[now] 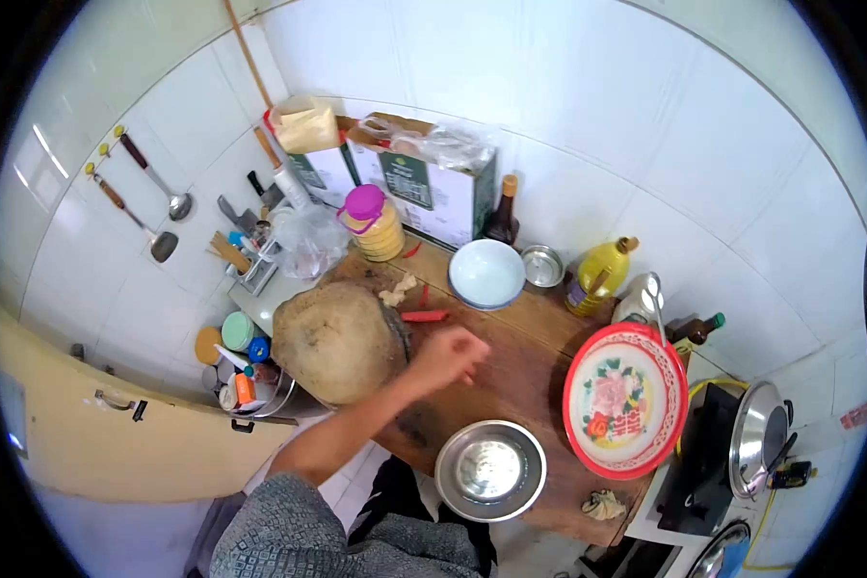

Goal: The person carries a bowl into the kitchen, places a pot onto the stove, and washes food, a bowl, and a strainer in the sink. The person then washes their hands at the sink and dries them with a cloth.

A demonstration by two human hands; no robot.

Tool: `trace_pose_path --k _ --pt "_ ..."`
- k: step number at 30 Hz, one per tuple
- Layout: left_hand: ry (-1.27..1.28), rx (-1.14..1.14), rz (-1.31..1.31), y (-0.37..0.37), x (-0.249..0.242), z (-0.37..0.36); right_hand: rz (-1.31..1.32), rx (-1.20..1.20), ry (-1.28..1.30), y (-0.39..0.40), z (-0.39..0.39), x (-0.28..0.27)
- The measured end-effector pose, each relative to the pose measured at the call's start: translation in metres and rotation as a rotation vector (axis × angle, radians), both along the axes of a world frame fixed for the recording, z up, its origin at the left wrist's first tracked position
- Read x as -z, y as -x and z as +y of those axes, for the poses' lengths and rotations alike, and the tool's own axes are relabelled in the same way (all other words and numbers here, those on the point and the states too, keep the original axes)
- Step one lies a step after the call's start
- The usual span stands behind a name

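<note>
Red pepper (pixel 424 315) near curled left hand (pixel 450 354), can't tell if grasping.
Probably light, smooth, snappable; pinch mid-length.

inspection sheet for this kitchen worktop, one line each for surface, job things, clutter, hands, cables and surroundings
surface: wooden table, dark stains near the round block
job's things: red pieces right of the block; steel bowl near the front edge; red-rimmed basin to its right
clutter: crumpled cloth at the near right corner; cartons and purple-lidded jar at the back
hands: left hand beside the red pieces, fingers curled, grip unclear; right hand not in view
cables: yellow hose or cable by the stove, type unclear
surroundings: tiled wall, ladles hanging at left, stove at right
</note>
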State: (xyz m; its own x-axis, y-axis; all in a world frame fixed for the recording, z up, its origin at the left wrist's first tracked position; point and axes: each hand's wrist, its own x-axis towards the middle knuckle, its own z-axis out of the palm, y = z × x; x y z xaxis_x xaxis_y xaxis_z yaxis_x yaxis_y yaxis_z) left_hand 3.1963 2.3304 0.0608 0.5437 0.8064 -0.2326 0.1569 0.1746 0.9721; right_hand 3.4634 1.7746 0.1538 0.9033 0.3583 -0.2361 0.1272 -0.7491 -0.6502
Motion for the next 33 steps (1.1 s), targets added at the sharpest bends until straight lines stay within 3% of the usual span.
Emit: trace_pose_path --k 1,2,3,4,5,6,7,9,10,11,14,18,20,21,23,25,28,33 --pt "-0.034 0.144 0.061 -0.002 -0.020 -0.019 0.019 -0.053 -0.109 0.018 0.056 -0.029" --pt "-0.021 0.272 0.020 -0.003 -0.032 -0.035 0.053 -0.107 -0.037 0.020 0.084 -0.031" --pt "-0.036 0.423 0.026 -0.004 -0.045 -0.050 0.061 -0.201 -0.185 0.040 0.131 -0.044" --pt "-0.257 0.531 -0.029 -0.003 -0.043 -0.063 0.155 -0.285 -0.160 0.065 0.184 -0.077" --pt "-0.157 0.659 -0.124 0.001 -0.056 -0.071 0.307 -0.207 -0.167 0.078 0.209 -0.072" --pt "-0.139 0.771 -0.150 0.007 -0.063 -0.076 0.081 -0.520 -0.302 0.090 0.232 -0.056" --pt "-0.187 0.828 -0.147 0.019 -0.080 -0.075 -0.007 -0.646 -0.239 0.102 0.263 -0.047" --pt "-0.201 0.872 -0.195 0.051 -0.089 -0.065 0.097 -0.721 -0.340 0.145 0.313 -0.041" --pt "-0.185 0.880 -0.198 0.068 -0.091 -0.056 -0.012 -0.739 -0.463 0.171 0.340 -0.038" --pt "-0.182 0.862 -0.210 0.087 -0.091 -0.044 0.175 -0.646 -0.380 0.195 0.363 -0.046" --pt "-0.116 0.722 -0.119 0.159 -0.095 -0.001 0.288 -0.701 -0.454 0.250 0.427 -0.026" --pt "-0.212 0.594 0.051 0.257 -0.104 0.054 0.498 -0.770 -0.400 0.330 0.494 -0.030" --pt "-0.298 0.438 0.117 0.308 -0.102 0.081 0.664 -0.788 -0.589 0.365 0.514 -0.030" --pt "-0.161 0.242 0.128 0.333 -0.092 0.091 0.662 -0.781 -0.583 0.371 0.518 -0.025" --pt "-0.292 -0.217 0.234 0.390 -0.090 0.129 0.576 -0.940 -0.533 0.375 0.520 -0.016" --pt "-0.432 -0.713 0.225 0.450 -0.064 0.170 0.620 -0.839 -0.479 0.378 0.513 -0.012" --pt "-0.497 -1.065 0.142 0.517 -0.032 0.222 0.636 -0.707 -0.404 0.369 0.487 0.012" --pt "-0.587 -0.994 0.043 0.571 0.055 0.273 0.472 -0.600 -0.294 0.345 0.439 0.037"
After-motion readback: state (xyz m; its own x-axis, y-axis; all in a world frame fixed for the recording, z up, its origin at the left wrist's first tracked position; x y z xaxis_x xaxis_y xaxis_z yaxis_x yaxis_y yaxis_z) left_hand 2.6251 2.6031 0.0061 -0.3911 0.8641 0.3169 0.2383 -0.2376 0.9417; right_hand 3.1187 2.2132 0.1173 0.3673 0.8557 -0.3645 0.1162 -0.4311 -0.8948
